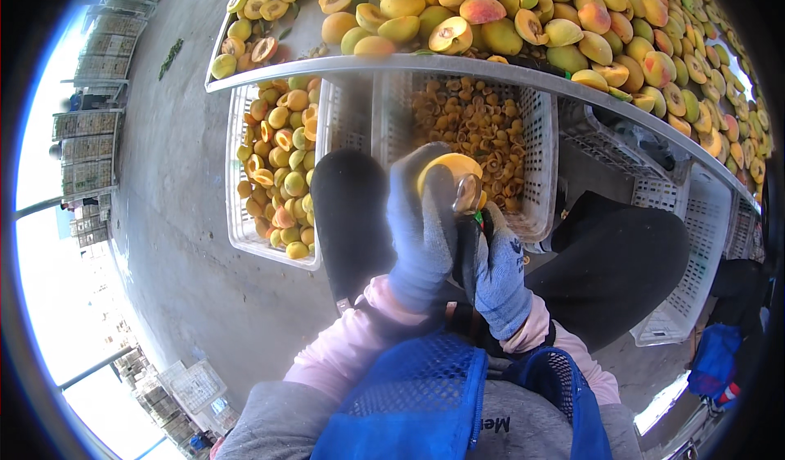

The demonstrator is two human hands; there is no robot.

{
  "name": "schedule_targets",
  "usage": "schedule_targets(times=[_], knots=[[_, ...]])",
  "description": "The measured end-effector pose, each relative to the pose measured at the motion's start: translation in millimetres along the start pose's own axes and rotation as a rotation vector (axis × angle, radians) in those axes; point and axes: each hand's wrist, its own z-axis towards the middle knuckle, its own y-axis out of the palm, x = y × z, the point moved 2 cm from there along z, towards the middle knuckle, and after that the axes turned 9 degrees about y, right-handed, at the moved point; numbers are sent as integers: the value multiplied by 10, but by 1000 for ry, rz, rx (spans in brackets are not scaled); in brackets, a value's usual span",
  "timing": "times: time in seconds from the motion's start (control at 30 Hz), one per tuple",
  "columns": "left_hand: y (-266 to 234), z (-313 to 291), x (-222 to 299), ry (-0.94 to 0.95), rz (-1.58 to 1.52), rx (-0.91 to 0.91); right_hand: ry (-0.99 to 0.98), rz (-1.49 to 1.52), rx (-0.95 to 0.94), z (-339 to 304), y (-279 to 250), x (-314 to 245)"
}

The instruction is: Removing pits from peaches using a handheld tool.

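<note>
In front of my body my left hand (419, 223), in a blue-grey glove, grips a yellow peach half (456, 166). My right hand (502, 276), gloved the same way, is closed round the dark handle of a pitting spoon (467, 192). Its shiny metal head is at the near side of the peach, against the cut face or just in front of it; I cannot tell which. Both hands are close together over my lap. Just beyond them a white crate (540, 170) holds many small brown-orange scooped-out pieces.
A metal-edged table (319, 66) heaped with whole and halved peaches (572, 31) spans the far side. Left of my knee stands a white crate (239, 229) of peach halves. More crates (683, 255) stand under the table at right. Stacked crates (86, 161) line the far left.
</note>
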Motion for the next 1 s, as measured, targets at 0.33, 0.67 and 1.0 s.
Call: schedule_targets(times=[0.33,0.67,1.0], knots=[[18,-26,-102,12,-9,-33,152,321,-112,-19,76,177],[-57,272,-104,-305,-189,-432,462,574,-212,-15,10,50],[-32,126,-183,-325,-407,-446,946,1906,-1006,-77,81,-75]])
